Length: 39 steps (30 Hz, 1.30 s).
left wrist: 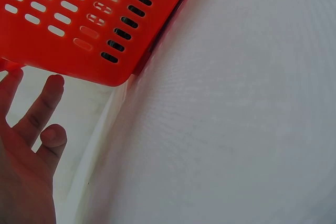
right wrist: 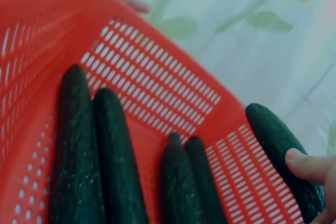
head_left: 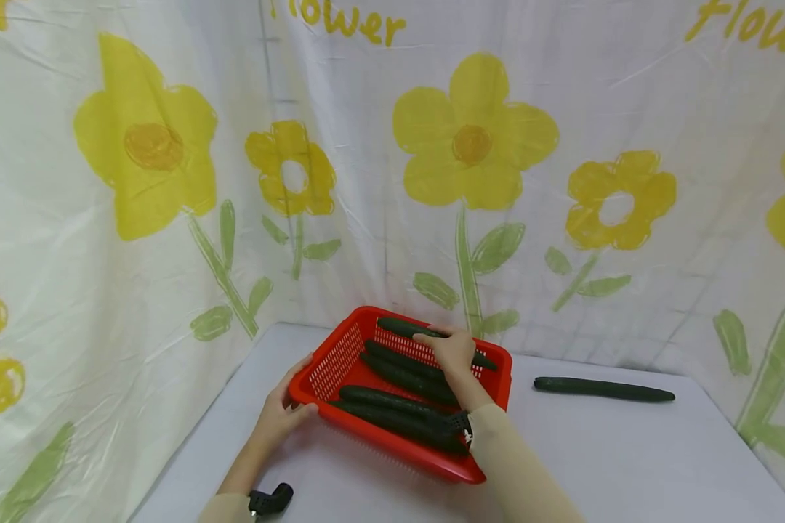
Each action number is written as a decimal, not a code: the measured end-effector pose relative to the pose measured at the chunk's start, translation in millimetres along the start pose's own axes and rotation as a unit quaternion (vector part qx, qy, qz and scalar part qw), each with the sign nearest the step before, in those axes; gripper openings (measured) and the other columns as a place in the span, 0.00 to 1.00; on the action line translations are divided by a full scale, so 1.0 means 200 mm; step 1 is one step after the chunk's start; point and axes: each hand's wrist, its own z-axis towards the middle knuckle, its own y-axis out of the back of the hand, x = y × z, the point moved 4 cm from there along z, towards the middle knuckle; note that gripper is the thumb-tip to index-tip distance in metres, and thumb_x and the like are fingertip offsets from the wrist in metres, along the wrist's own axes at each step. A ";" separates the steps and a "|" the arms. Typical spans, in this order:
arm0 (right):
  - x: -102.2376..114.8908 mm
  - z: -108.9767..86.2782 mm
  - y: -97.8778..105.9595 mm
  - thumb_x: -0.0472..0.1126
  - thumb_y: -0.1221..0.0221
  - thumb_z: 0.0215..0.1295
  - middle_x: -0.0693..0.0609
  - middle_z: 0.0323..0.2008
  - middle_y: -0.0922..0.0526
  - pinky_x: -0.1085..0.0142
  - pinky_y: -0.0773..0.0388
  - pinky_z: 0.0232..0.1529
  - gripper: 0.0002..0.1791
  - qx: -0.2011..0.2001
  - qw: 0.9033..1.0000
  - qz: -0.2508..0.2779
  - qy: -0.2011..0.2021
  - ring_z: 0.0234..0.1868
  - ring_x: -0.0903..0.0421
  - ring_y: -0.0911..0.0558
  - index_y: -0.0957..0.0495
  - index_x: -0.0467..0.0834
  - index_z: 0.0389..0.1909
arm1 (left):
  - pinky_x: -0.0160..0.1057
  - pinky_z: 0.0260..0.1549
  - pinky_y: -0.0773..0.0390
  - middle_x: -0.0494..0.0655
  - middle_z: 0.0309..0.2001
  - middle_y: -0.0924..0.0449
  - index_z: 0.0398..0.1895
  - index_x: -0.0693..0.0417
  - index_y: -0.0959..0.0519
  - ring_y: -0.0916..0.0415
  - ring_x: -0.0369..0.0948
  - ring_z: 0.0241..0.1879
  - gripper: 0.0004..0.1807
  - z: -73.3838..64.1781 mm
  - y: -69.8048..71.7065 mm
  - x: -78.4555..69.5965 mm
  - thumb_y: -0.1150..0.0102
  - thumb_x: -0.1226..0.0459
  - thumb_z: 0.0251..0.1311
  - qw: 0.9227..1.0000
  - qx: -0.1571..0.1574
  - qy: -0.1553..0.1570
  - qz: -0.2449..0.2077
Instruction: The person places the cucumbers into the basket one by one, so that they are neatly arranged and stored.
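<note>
A red plastic basket [head_left: 399, 454] with slotted sides sits at an angle on the table. Several dark green cucumbers [head_left: 405, 378] lie inside it, side by side. My right hand [head_left: 454, 352] grips another cucumber [head_left: 399, 327] near its middle, along the basket's far side. In the right wrist view, the thumb presses on this cucumber [right wrist: 273, 129], which overlaps the far wall. My left hand [head_left: 281, 414] holds the basket's left corner, thumb toward the near edge. From the left wrist, some fingers [left wrist: 39, 111] show spread out below the red rim, with the others hidden.
One more cucumber [head_left: 602, 388] lies alone on the white table [head_left: 582, 450], right of the basket. Behind the table hangs a white curtain [head_left: 366, 240] printed with yellow flowers; another stretch borders the left side. Both wrists wear black devices.
</note>
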 end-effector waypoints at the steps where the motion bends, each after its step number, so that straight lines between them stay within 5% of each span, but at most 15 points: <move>1: 0.00 0.00 0.00 0.49 0.18 0.52 0.41 0.58 0.13 0.44 0.24 0.65 0.21 0.001 1.000 -0.006 -0.001 0.63 0.41 0.20 0.07 0.45 0.46 | 0.30 0.58 0.23 0.56 0.80 0.35 0.83 0.45 0.37 0.25 0.34 0.65 0.45 0.00 0.00 0.00 0.28 0.63 0.63 1.000 0.000 0.001 0.000; 8: -0.04 0.00 -0.04 0.49 0.18 0.52 0.42 0.57 0.13 0.46 0.22 0.61 0.20 0.002 1.000 -0.016 -0.021 0.61 0.40 0.21 0.07 0.45 0.44 | 0.30 0.56 0.22 0.57 0.79 0.34 0.83 0.46 0.37 0.23 0.36 0.63 0.45 0.00 0.00 -0.01 0.28 0.63 0.62 1.000 -0.001 0.002 0.000; 16: -0.11 -0.01 -0.09 0.48 0.18 0.54 0.40 0.66 0.20 0.43 0.23 0.63 0.21 0.006 0.995 0.039 -0.095 0.67 0.38 0.27 0.07 0.45 0.48 | 0.29 0.58 0.24 0.59 0.80 0.36 0.83 0.49 0.36 0.25 0.32 0.65 0.46 0.01 -0.01 -0.01 0.28 0.66 0.61 1.000 -0.003 -0.001 -0.011; 27: -0.12 -0.04 -0.14 0.38 0.19 0.55 0.45 0.51 0.09 0.47 0.21 0.59 0.21 -0.039 0.995 0.060 -0.075 0.59 0.43 0.19 0.09 0.44 0.51 | 0.29 0.59 0.24 0.58 0.80 0.36 0.83 0.48 0.36 0.26 0.31 0.66 0.46 0.00 -0.02 -0.02 0.27 0.65 0.61 1.000 -0.005 0.006 0.001; 39: -0.12 -0.02 -0.15 0.41 0.21 0.59 0.42 0.57 0.13 0.45 0.21 0.61 0.22 0.016 0.986 0.121 -0.111 0.61 0.42 0.22 0.11 0.43 0.54 | 0.29 0.59 0.24 0.57 0.80 0.36 0.83 0.47 0.37 0.26 0.34 0.66 0.46 0.00 -0.01 -0.01 0.28 0.65 0.61 1.000 -0.002 0.004 0.006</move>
